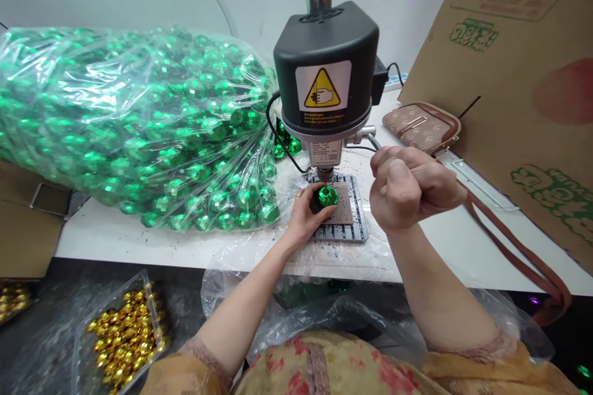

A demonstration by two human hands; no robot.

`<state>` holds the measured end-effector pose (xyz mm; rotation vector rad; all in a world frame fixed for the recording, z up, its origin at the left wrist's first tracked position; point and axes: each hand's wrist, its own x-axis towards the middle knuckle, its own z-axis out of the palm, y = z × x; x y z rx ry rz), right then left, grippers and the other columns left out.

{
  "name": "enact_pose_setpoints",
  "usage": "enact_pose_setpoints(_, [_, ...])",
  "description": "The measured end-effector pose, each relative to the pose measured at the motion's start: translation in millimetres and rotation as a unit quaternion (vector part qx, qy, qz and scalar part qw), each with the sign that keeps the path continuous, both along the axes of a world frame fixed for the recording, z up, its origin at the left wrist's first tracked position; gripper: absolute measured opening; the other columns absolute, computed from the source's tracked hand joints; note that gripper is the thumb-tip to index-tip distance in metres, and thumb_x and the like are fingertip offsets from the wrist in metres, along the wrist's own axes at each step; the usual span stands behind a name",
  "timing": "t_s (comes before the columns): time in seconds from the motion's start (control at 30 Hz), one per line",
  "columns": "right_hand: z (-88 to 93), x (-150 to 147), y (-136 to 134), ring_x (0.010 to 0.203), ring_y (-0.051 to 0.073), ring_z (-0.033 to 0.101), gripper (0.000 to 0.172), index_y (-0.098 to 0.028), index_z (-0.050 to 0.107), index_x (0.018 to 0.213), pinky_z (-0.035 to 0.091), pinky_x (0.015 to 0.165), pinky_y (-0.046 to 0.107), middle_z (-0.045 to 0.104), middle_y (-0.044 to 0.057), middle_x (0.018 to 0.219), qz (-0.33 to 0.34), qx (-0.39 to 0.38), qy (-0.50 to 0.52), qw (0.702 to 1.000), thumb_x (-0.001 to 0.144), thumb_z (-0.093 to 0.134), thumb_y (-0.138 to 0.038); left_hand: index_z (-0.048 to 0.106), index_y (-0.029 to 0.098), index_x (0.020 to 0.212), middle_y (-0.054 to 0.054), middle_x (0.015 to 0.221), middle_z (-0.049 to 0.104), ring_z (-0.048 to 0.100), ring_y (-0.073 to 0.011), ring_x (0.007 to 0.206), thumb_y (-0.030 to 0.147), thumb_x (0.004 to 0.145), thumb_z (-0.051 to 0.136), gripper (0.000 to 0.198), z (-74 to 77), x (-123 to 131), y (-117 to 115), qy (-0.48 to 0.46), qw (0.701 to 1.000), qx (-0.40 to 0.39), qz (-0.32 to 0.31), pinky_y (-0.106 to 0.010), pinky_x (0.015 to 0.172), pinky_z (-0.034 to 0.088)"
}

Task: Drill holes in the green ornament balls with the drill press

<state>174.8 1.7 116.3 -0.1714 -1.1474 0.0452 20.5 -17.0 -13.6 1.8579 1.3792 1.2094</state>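
A shiny green faceted ball [328, 195] sits under the chuck of a bench drill press [327, 74], gripped by the fingers and thumb of my left hand [306, 213]. The ball rests over a brown board [343, 213] on the machine's slotted metal base [359, 231]. To the right, my right hand [405, 188] is closed in a fist around the drill press lever [372, 137]; most of the lever's end is hidden inside the fist. Dark specks are scattered over the base and the white table around it.
A large clear plastic bag of green balls [139, 129] lies on the left. Gold balls [125, 339] fill a clear bin low at the left. On the right stand a patterned pouch [419, 125] with a brown strap and a cardboard box [519, 92]. Plastic sheeting [361, 315] hangs at the table's front edge.
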Motion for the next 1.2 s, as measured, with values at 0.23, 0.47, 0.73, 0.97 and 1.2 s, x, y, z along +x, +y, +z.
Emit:
enact_pose_setpoints(0.23, [-7.9,3,-3,0.041,0.005,0.026,0.046,-0.020,0.022,0.059,0.031,0.043,0.027,0.029,-0.007,0.050,0.013,0.007,-0.026,1.000,0.086,0.059,-0.013,0.062,0.023,0.130,-0.011,0.122,0.067,0.061,-0.0284,0.118,0.032,0.084,0.081,0.050,1.4,2,-1,-0.005,1.000,0.000,0.010,-0.044,0.102,0.050])
enact_pose_setpoints(0.47, [41.5,0,2,0.039,0.007,0.030,0.049,-0.022,0.032,0.055,0.024,0.041,0.029,0.032,-0.008,0.046,0.045,-0.140,0.059,0.987,0.087,0.068,-0.023,0.064,0.021,0.126,-0.011,0.118,0.069,0.064,-0.0276,0.113,0.032,0.080,0.083,0.051,1.4,6,2,-0.032,0.999,-0.015,0.020,-0.044,0.101,0.051])
enact_pose_setpoints(0.73, [75.9,8,24,0.039,0.008,0.028,0.048,-0.027,0.033,0.059,0.028,0.039,0.031,0.035,-0.008,0.048,0.063,-0.201,0.016,0.977,0.089,0.070,-0.026,0.064,0.023,0.119,-0.008,0.110,0.071,0.069,-0.0241,0.101,0.044,0.082,0.079,0.045,11.3,-2,-61,-0.018,0.995,0.074,0.066,-0.039,0.089,0.057])
enact_pose_setpoints(0.97, [74.7,5,19,0.038,0.010,0.026,0.051,-0.028,0.035,0.060,0.025,0.038,0.034,0.038,-0.008,0.048,0.064,-0.186,0.020,0.980,0.080,0.076,-0.050,0.068,0.034,0.124,-0.012,0.112,0.077,0.072,-0.0212,0.081,0.030,0.088,0.074,0.037,-36.3,-47,-159,0.303,0.889,0.261,-0.225,-0.031,0.068,0.059])
enact_pose_setpoints(1.2, [75.1,3,18,0.036,0.006,0.033,0.051,-0.025,0.039,0.058,0.023,0.036,0.029,0.041,-0.008,0.046,0.094,-0.164,0.047,0.981,0.075,0.081,-0.046,0.065,0.030,0.121,-0.010,0.108,0.076,0.075,-0.0217,0.088,0.023,0.092,0.061,0.030,-22.9,-71,-137,0.205,0.938,0.241,-0.143,-0.034,0.074,0.061])
